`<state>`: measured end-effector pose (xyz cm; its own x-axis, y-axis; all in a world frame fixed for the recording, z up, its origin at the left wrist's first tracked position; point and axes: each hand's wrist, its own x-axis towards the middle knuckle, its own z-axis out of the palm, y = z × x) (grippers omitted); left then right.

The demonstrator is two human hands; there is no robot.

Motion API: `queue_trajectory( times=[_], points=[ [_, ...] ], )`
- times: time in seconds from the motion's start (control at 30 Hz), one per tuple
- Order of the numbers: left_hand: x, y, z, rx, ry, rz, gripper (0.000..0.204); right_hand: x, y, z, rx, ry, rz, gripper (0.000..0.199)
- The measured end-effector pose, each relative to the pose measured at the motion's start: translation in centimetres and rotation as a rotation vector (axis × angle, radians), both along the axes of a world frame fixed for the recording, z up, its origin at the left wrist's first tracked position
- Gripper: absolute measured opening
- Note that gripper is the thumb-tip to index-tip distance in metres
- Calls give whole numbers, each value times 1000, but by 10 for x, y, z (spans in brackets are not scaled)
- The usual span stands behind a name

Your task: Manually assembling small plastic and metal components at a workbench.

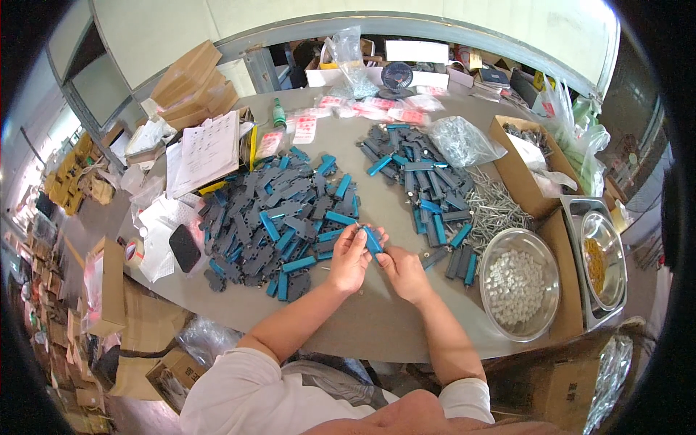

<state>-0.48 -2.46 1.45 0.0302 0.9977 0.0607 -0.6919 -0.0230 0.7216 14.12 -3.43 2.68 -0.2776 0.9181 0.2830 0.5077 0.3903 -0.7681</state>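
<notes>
Between my two hands, over the middle of the table's near half, is a small blue-and-dark-grey plastic part (373, 241). My left hand (351, 262) grips its upper end with thumb and fingers. The thumb of my right hand (403, 272) presses at its lower end, the fingers curled beneath and partly hidden. To the left lies a big heap of similar loose grey and blue parts (272, 210). A second heap of such parts (428, 174) spreads to the right, beside a pile of long metal screws (496, 206). Near my right forearm stands a metal bowl (487, 308) of small white plastic pieces (516, 283).
A black phone (185, 248) and papers (206, 154) lie at the left. Clear bags (465, 141), red-printed packets (304, 129) and a small fan (396, 77) occupy the back. At right are a cardboard box (533, 192) and a steel pan (580, 239) holding a bowl of yellow pieces (594, 261).
</notes>
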Motion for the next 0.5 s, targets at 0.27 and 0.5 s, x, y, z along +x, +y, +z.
queue_trajectory(
  times=[0.27, 0.5],
  points=[
    [-3, 4, -10, 0, -81, -46, 23, -9, -2, -7, 162, 80, -57, 23],
    [-58, 29, 39, 431, 1050, 762, 21, 24, 24, -9, 203, -83, -328, 20]
  ],
)
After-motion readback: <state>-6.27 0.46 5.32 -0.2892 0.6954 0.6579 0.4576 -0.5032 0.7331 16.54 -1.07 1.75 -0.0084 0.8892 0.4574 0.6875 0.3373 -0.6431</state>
